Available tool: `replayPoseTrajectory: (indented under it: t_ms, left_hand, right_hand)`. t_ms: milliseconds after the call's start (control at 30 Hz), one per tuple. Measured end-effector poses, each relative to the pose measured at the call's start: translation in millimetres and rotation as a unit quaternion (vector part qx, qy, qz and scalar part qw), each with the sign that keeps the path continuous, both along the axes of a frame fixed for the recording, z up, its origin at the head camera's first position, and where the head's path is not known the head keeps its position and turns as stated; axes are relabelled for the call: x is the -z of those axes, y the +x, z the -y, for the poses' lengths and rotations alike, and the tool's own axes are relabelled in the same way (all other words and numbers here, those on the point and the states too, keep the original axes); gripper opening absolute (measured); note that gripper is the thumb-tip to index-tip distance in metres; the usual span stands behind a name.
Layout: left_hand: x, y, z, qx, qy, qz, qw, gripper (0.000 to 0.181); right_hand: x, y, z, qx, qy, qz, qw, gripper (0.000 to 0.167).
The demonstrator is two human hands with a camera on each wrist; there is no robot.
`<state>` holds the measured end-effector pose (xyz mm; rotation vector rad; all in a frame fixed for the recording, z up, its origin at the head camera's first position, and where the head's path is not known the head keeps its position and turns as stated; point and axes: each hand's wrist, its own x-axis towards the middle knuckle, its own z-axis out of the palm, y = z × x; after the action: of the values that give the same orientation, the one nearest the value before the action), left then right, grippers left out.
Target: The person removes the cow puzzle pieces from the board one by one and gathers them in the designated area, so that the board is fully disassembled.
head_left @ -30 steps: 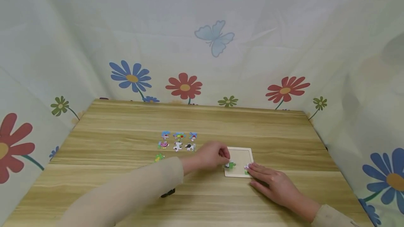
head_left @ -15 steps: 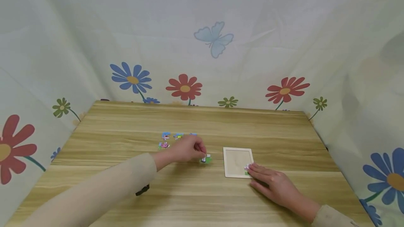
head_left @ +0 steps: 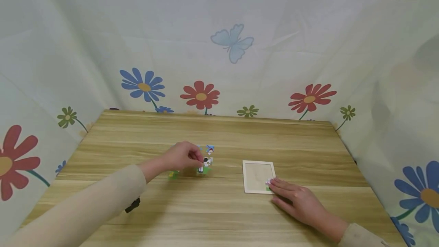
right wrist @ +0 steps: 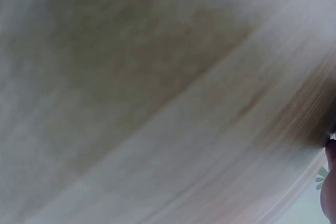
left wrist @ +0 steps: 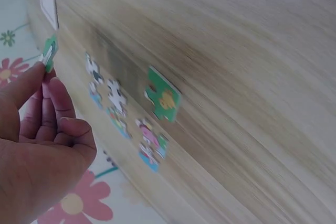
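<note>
My left hand (head_left: 180,159) pinches a green and white jigsaw piece (head_left: 204,170) between thumb and fingers, raised above the tabletop. In the left wrist view the same jigsaw piece (left wrist: 49,55) stands at the tips of thumb and forefinger. With fairly straight fingers, my right hand (head_left: 302,201) rests on the right edge of a pale wooden puzzle frame (head_left: 245,180). Its fingertips touch a green and pale jigsaw piece (head_left: 268,187) in the frame's near right corner and partly cover it. The right wrist view shows mostly blurred tabletop.
Several loose pieces lie around my left hand, among them a black-and-white one (head_left: 208,161), a blue one (head_left: 210,148) and a green one with an orange figure (left wrist: 166,97). A flowered cloth (head_left: 233,79) hangs behind the wooden table (head_left: 274,136).
My left hand has moved left, away from the puzzle frame to the loose pieces, carrying the green and white jigsaw piece. The right hand has stayed on the frame.
</note>
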<state>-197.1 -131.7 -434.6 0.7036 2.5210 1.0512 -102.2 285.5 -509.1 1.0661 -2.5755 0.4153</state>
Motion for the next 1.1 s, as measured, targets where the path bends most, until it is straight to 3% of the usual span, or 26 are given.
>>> replayPoseTrajectory:
  t_ms: [267,467,667,833,1100]
  left_hand:
    - [2.8,-2.2,23.9,-0.017,-0.015,0.015,0.9996,0.006]
    - [11.3,-3.7,31.7,-0.019,-0.026,0.02,0.9993,0.007]
    - [22.8,-5.4,35.1,-0.007,-0.011,0.016,0.9998,0.008]
    - [27.1,-2.8,34.8,0.002,-0.005,0.003,1.0,0.008]
    - [33.4,-0.3,30.4,-0.003,-0.033,-0.036,0.9988,0.009]
  right_hand:
    - [1.2,0.2,0,-0.001,-0.004,-0.01,0.9999,0.047]
    - [1.5,0.0,-1,-0.002,-0.006,-0.009,0.9999,0.048]
    - [2.0,-0.8,0,0.0,-0.006,-0.008,1.0,0.047]
    - [2.0,-0.4,0,-0.001,-0.009,-0.008,0.9999,0.047]
    - [1.5,0.5,0,0.001,-0.008,-0.007,0.9999,0.047]
